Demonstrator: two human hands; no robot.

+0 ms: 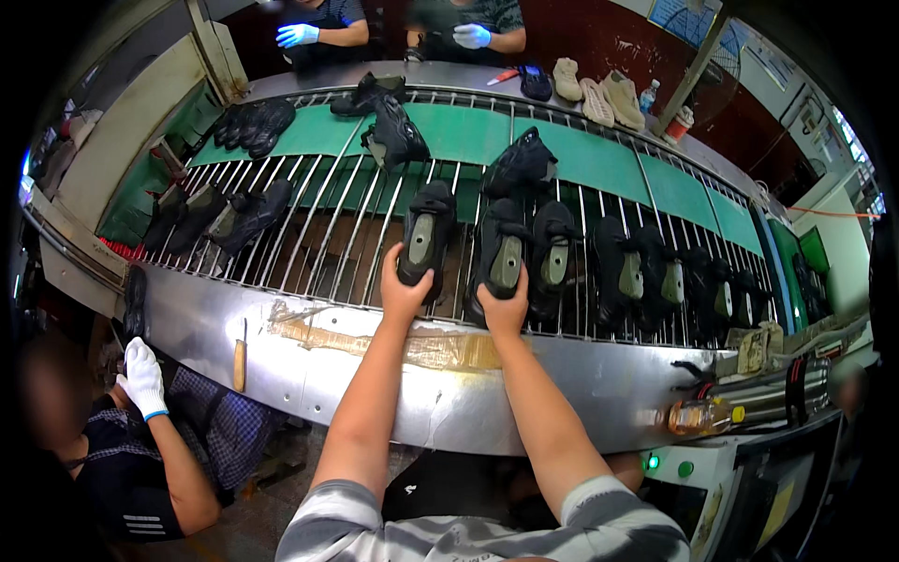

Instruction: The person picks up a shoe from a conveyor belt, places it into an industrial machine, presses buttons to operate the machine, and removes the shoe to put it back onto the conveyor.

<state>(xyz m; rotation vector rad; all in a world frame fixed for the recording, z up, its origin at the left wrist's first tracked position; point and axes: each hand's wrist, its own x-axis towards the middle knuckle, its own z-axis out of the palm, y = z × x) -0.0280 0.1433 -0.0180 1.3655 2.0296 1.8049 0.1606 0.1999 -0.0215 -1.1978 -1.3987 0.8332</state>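
Observation:
Both my arms reach forward over a rack of metal rods. My left hand (406,288) is closed round the heel end of a black shoe (438,199), whose opening shows a grey-green last with a hole. To the right of it, my right hand (506,304) grips the heel end of another black shoe (490,220), also with a grey-green last inside. Both shoes point away from me over the rods. Close against the right-hand one lies a further black shoe (559,214). My fingers are partly hidden under the shoes.
More lasted black shoes (613,272) line the rack's right; others (267,215) lie left and on the green belt (449,126). A wooden-handled tool (241,363) and a bottle (702,416) rest on the metal ledge (309,384). Gloved co-workers sit at left (145,375) and across (298,36).

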